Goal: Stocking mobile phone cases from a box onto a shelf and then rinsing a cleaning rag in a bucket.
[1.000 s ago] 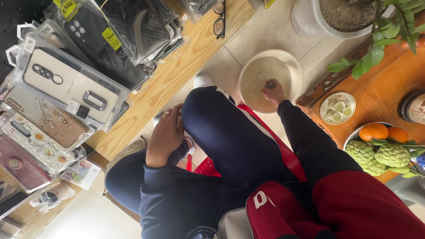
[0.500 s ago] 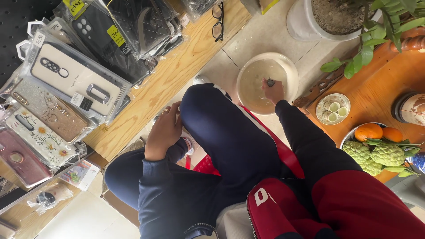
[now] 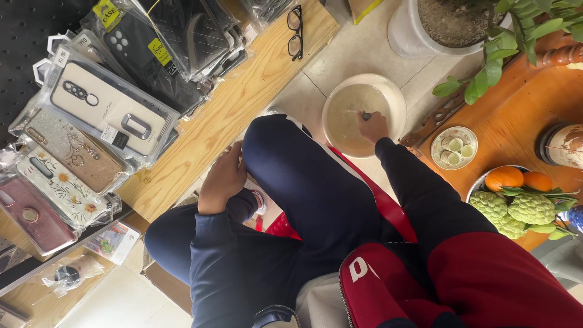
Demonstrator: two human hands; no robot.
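Floor [image 3: 358,48]: pale tiles, carrying the basin [image 3: 388,91] ahead of the knees.
Right hand [image 3: 372,126]: closing on a small tool inside the basin.
Left hand [image 3: 223,177]: resting loosely curled on the knee.
Advice: be keeping strokes low, avoiding slops.

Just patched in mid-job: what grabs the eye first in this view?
The right hand dips into a pale basin of cloudy water on the floor, gripping something small and dark. At left, packaged phone cases crowd a wooden counter; at right, a fruit bowl sits on an orange table.
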